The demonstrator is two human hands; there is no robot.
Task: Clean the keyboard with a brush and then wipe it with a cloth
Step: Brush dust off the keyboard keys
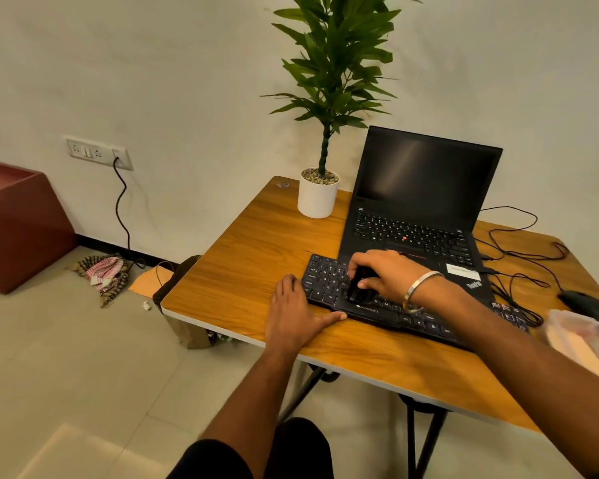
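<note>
Keyboard (329, 281) lies on the table (249, 257) before the laptop (419, 202). My right hand (388, 274) grips the black brush (360, 285) on the keys; my left hand (294, 316) rests flat, steadying. Brushing step underway, I judge; next, sweep remaining rows.

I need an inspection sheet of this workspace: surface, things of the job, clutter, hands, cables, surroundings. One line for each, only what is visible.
Surface: wooden folding table, white edge.
Job's things: black keyboard at the near edge; dark brush on its keys; no cloth seen on the table.
Clutter: open laptop, screen dark; potted plant; mouse; plastic container.
Hands: right hand grips the brush; left hand rests flat by the keyboard's left end.
Cables: black wires tangled right of the laptop; cord from the wall socket.
Surroundings: checked rag on the floor; red-brown block.
</note>
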